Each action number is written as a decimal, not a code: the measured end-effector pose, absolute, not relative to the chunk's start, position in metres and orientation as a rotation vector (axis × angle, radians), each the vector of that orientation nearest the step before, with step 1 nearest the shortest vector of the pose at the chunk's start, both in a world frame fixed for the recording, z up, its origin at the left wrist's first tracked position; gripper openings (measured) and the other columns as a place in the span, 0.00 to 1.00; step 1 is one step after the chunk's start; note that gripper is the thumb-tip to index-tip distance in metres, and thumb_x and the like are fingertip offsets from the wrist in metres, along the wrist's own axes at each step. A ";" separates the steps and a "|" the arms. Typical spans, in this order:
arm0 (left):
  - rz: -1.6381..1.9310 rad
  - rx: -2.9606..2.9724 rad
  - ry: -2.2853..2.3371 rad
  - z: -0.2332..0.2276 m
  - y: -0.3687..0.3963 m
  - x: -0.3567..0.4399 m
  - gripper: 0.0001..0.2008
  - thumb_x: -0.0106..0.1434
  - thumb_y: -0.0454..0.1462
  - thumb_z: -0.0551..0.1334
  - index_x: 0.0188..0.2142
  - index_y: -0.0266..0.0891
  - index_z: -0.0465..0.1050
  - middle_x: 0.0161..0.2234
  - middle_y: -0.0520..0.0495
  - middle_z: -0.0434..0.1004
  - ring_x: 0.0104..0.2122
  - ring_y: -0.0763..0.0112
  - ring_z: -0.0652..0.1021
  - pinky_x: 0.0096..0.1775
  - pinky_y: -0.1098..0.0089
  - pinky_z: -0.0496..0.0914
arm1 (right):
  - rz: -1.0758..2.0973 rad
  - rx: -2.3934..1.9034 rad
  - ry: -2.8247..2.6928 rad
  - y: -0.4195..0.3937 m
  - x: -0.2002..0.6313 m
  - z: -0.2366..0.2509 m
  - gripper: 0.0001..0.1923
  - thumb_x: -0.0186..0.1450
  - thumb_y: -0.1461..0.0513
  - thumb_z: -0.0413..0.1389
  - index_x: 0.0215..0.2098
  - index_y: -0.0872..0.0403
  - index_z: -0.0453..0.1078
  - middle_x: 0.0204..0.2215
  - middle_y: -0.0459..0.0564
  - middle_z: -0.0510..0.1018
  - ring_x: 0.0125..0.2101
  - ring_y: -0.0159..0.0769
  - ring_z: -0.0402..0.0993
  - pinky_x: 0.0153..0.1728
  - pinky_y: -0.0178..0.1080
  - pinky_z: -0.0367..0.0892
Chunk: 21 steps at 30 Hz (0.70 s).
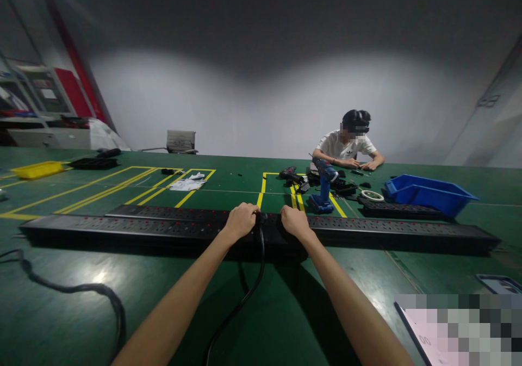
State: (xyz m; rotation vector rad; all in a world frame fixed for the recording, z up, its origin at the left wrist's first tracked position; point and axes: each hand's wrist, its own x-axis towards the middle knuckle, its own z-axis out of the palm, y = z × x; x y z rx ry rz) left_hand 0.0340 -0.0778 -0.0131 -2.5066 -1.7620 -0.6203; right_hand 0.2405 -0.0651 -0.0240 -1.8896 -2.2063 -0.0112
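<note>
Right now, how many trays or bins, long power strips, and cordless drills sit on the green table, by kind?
Long black power strips: 3, one under both hands, one behind it, one by the bin
Blue bin: 1
Yellow tray: 1
Cordless drills: 2, blue, dark
Total: 7

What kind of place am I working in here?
Likely an electronics assembly workshop: both hands, left hand and right hand, grip a long black power strip on a green, yellow-taped workbench, near a blue cordless drill and a blue parts bin.

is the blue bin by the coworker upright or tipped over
Upright: the blue bin sits flat on the green table with its open rim facing up. Its contents cannot be seen.
</note>
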 end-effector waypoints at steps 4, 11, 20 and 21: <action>-0.608 -2.493 -1.771 -0.013 -0.078 0.034 0.16 0.64 0.33 0.50 0.42 0.42 0.75 0.42 0.44 0.77 0.45 0.63 0.74 0.47 0.65 0.67 | 0.007 -1.764 -2.159 -0.067 0.238 -0.018 0.15 0.68 0.62 0.42 0.43 0.53 0.69 0.42 0.55 0.77 0.44 0.42 0.72 0.44 0.41 0.59; -0.554 -2.436 -1.836 -0.013 -0.078 0.033 0.16 0.64 0.33 0.50 0.43 0.43 0.75 0.41 0.43 0.78 0.44 0.61 0.75 0.46 0.66 0.66 | 0.210 -1.210 -2.329 -0.080 0.212 -0.001 0.21 0.58 0.65 0.53 0.50 0.51 0.66 0.47 0.50 0.74 0.48 0.39 0.68 0.48 0.38 0.60; -0.581 -2.451 -1.835 -0.014 -0.076 0.031 0.16 0.64 0.35 0.50 0.42 0.44 0.76 0.40 0.44 0.78 0.42 0.61 0.76 0.45 0.66 0.66 | 0.394 -1.042 -2.320 -0.089 0.212 0.002 0.24 0.56 0.69 0.54 0.51 0.52 0.66 0.48 0.51 0.74 0.48 0.38 0.69 0.49 0.38 0.62; -0.591 -2.462 -1.828 -0.015 -0.075 0.031 0.16 0.64 0.34 0.51 0.42 0.45 0.76 0.40 0.44 0.78 0.42 0.61 0.76 0.45 0.66 0.66 | 0.370 -1.055 -2.320 -0.089 0.213 0.001 0.23 0.56 0.68 0.55 0.51 0.52 0.66 0.47 0.51 0.74 0.48 0.38 0.69 0.48 0.38 0.62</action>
